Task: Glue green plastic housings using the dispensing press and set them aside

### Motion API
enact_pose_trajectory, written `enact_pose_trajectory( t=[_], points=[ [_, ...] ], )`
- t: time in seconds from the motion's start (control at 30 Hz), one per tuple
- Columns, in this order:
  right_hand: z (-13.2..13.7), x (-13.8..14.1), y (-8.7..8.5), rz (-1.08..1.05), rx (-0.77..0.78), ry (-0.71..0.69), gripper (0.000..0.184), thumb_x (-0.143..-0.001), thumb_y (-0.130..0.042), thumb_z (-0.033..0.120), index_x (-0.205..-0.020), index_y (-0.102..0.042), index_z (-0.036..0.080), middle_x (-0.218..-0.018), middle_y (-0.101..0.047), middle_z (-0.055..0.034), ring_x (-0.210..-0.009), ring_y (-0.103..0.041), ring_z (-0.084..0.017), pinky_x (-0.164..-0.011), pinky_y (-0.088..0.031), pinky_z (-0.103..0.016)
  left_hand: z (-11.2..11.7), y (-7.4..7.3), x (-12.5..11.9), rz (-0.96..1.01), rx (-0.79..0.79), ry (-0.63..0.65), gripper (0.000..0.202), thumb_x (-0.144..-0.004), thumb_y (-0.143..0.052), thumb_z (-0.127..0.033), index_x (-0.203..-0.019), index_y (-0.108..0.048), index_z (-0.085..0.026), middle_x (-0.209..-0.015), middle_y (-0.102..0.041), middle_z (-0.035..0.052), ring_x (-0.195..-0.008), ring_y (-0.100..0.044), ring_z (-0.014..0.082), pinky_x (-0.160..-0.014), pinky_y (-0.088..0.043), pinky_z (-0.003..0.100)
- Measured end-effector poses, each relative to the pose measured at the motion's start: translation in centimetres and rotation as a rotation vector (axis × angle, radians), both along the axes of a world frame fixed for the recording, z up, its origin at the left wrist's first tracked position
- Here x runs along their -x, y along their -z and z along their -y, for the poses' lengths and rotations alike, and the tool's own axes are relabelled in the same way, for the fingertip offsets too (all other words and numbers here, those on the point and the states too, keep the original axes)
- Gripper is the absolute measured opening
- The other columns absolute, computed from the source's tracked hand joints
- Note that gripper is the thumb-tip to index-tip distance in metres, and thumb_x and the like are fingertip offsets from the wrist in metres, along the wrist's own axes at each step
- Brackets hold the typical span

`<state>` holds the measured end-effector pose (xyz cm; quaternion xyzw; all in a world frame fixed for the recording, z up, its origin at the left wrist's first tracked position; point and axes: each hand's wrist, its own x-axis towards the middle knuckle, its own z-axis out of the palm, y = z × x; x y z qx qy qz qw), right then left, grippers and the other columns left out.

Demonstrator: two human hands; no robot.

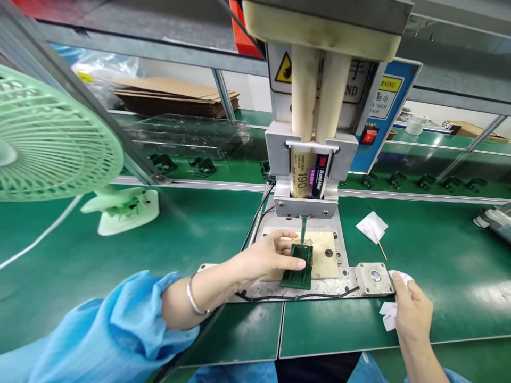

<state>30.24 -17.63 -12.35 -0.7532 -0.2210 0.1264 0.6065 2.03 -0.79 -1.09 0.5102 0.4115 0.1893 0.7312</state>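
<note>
My left hand grips a dark green plastic part by its left side, thumb on top. The part sits tilted just under the thin nozzle of a glue dispenser that holds a twin cartridge. Beneath it lies the cream pad of the metal base. My right hand is closed on a crumpled white tissue, right beside the button box on the base's right end. Whether the part touches the nozzle tip is hard to tell.
A green fan stands at the left. On the right lie a white wipe and a thin wooden stick. Several dark parts line the shelf behind. Black cables run along the base. Cardboard sheets are stacked behind.
</note>
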Motion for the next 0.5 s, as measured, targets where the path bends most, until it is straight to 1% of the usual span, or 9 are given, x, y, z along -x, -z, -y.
enact_pose_trajectory(
  t=[0.07,0.13,0.23,0.3,0.37,0.43,0.47,0.5],
  points=[
    [-0.1,-0.1,0.3,0.003,-0.02,0.003,0.06,-0.074,-0.074,0.059,-0.054,-0.031,0.021,-0.055,-0.027,0.0054,-0.052,-0.029,-0.011,-0.042,-0.026,-0.022,-0.9,0.6,-0.4,-0.034,-0.118,-0.013,0.071,-0.055,-0.092,-0.026,-0.113,-0.052,-0.017,-0.11,-0.068,0.0119,-0.108,-0.065,0.026,-0.101,-0.049,0.045],
    [-0.2,-0.2,0.4,-0.002,-0.034,0.007,0.061,-0.073,-0.074,0.06,-0.054,-0.031,0.021,-0.056,-0.027,0.0052,-0.053,-0.029,-0.011,-0.043,-0.025,-0.022,-1.4,1.3,-0.7,-0.035,-0.254,-0.013,0.073,-0.057,-0.09,-0.026,-0.119,-0.051,-0.018,-0.116,-0.067,0.0129,-0.114,-0.063,0.0271,-0.108,-0.044,0.048],
    [-0.3,-0.2,0.5,-0.011,-0.026,0.004,0.061,-0.073,-0.074,0.06,-0.055,-0.032,0.021,-0.057,-0.028,0.0049,-0.054,-0.029,-0.011,-0.044,-0.026,-0.022,-1.6,2.6,-0.9,-0.026,-0.475,0.025,0.071,-0.063,-0.085,-0.03,-0.123,-0.051,-0.02,-0.127,-0.063,0.0117,-0.123,-0.058,0.0275,-0.115,-0.037,0.05],
    [-0.3,-0.3,0.6,-0.015,-0.021,-0.002,0.061,-0.074,-0.074,0.061,-0.055,-0.032,0.021,-0.057,-0.028,0.0047,-0.055,-0.029,-0.012,-0.045,-0.025,-0.022,-1.3,3.1,-0.9,-0.067,-0.588,0.048,0.066,-0.066,-0.081,-0.035,-0.124,-0.053,-0.019,-0.131,-0.061,0.012,-0.126,-0.056,0.0286,-0.116,-0.036,0.049],
    [-0.2,-0.5,0.8,-0.029,-0.024,-0.003,0.061,-0.074,-0.075,0.061,-0.056,-0.032,0.021,-0.057,-0.028,0.0048,-0.055,-0.029,-0.012,-0.045,-0.025,-0.022,-1.0,3.0,-0.6,-0.18,-0.645,0.082,0.072,-0.068,-0.079,-0.042,-0.131,-0.051,-0.018,-0.134,-0.059,0.0146,-0.127,-0.054,0.032,-0.113,-0.039,0.051],
    [0.0,-0.6,1.1,-0.057,-0.024,0.004,0.061,-0.073,-0.075,0.061,-0.056,-0.032,0.021,-0.057,-0.028,0.0049,-0.054,-0.029,-0.012,-0.045,-0.025,-0.023,-0.5,2.3,0.3,-0.342,-0.703,0.077,0.09,-0.065,-0.08,-0.048,-0.142,-0.043,-0.018,-0.142,-0.053,0.0164,-0.131,-0.05,0.0361,-0.111,-0.04,0.053],
    [0.1,-0.7,1.1,-0.072,-0.019,0.007,0.061,-0.073,-0.075,0.062,-0.057,-0.032,0.021,-0.057,-0.028,0.005,-0.054,-0.029,-0.012,-0.045,-0.025,-0.023,-0.3,1.9,0.9,-0.413,-0.75,0.038,0.096,-0.064,-0.08,-0.05,-0.145,-0.04,-0.019,-0.146,-0.049,0.016,-0.133,-0.047,0.0375,-0.112,-0.039,0.053],
    [0.1,-0.8,1.2,-0.082,-0.01,0.007,0.061,-0.073,-0.075,0.063,-0.057,-0.032,0.021,-0.058,-0.028,0.005,-0.054,-0.029,-0.012,-0.044,-0.025,-0.023,-0.1,1.4,1.7,-0.462,-0.791,-0.031,0.097,-0.064,-0.079,-0.052,-0.146,-0.04,-0.019,-0.148,-0.048,0.0147,-0.134,-0.045,0.038,-0.112,-0.038,0.052]
  ],
)
